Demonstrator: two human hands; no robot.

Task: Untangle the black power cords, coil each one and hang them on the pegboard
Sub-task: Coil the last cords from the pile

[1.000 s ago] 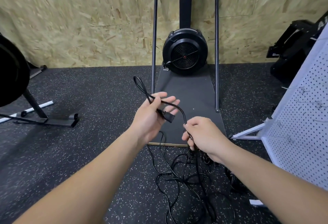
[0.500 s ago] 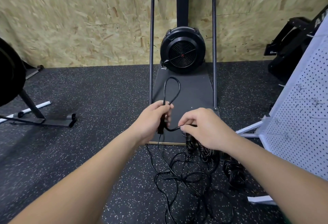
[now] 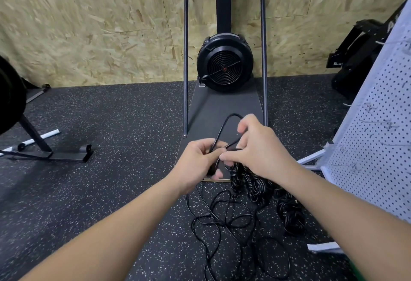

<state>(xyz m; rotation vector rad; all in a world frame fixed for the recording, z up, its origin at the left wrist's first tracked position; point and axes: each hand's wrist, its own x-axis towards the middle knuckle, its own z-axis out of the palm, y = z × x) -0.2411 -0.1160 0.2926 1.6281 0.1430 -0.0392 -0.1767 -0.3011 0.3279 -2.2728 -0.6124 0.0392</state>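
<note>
My left hand (image 3: 198, 165) grips a black power cord (image 3: 224, 127) near its plug end, fingers curled round it. My right hand (image 3: 258, 147) pinches the same cord just beside the left, and a small loop rises above both hands. The cord runs down to a loose tangle of black cord (image 3: 229, 225) on the floor below my wrists. Coiled bundles of black cord (image 3: 289, 214) lie on the floor to the right of the tangle. The white pegboard (image 3: 378, 147) leans at the right edge, with thin wire hooks on it.
A black fan-wheel exercise machine (image 3: 224, 67) with a metal frame stands against the OSB wall straight ahead, its flat base under my hands. Another machine's black stand (image 3: 55, 154) sits at the left. Dark equipment (image 3: 360, 49) is at the far right. The floor is speckled rubber.
My right hand moved up and to the left, meeting the left hand, and laid another turn of cord there. The loop above my hands became smaller and shifted right.
</note>
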